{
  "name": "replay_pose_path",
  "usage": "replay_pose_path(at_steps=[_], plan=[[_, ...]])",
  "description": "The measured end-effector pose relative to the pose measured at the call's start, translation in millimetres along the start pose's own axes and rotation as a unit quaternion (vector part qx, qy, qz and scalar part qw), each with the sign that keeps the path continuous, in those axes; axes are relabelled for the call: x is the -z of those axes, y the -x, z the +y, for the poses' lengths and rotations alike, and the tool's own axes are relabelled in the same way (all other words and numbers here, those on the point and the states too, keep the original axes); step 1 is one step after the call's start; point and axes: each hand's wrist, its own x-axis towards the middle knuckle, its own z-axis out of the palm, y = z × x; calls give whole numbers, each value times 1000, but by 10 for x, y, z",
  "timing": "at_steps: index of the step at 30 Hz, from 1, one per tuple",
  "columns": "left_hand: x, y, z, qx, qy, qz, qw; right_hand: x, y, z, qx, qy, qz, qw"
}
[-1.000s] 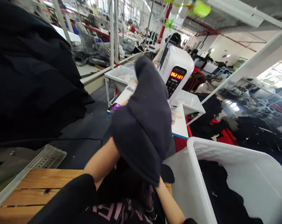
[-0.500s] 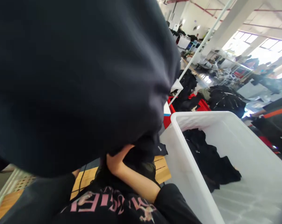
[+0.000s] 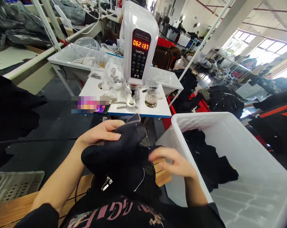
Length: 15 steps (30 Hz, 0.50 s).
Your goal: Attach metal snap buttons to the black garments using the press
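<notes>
A dark garment [image 3: 124, 155], navy or black, lies bunched over my lap. My left hand [image 3: 102, 131] grips its folded upper edge, thumb on top and fingers behind the cloth. My right hand [image 3: 174, 161], blurred by motion, is at the garment's right side, fingers stretched out and apart from the thumb. A shiny metal piece [image 3: 107, 183] and a thin pale cord show on the dark cloth below. Just beyond the garment stands a white snap-button press [image 3: 140, 44] with lit red digits, its small round die [image 3: 131, 104] over the worktable's front edge.
The press stands on a white table [image 3: 155, 109] with a jar of small metal parts [image 3: 151, 98], plastic bags and a phone [image 3: 102, 108]. At right is a large white bin [image 3: 202, 118] with black garments [image 3: 212, 161]. A plastic crate [image 3: 19, 186] sits low at left, beside a wooden bench [image 3: 22, 205].
The dark cloth that filled most of the view has come down to my lap, uncovering the press and table. My left hand now shows, gripping it; my right hand has moved right.
</notes>
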Motion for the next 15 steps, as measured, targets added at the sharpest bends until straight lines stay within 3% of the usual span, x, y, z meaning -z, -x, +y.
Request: replay_pose_path(at_steps=[2,3,5,6,8,12,15], plan=[[56,-39,-40,68,11,-124,990,177,-323,41,41,15,165,985],[88,-59,-45,90,15,-174,981,219,-503,89,70,22,181,981],[168,-81,-39,86,-9,-199,976,253,-799,182,123,17,107,987],[219,-83,-30,74,-24,-191,979,261,-886,204,135,5,69,988],[334,-79,-3,43,-58,-145,987,290,-924,175,127,-18,57,990],[501,-187,80,13,-194,-19,981,407,-811,-15,52,-6,109,993],[505,-417,74,-5,-307,55,950,488,-985,93,-27,-10,177,984]])
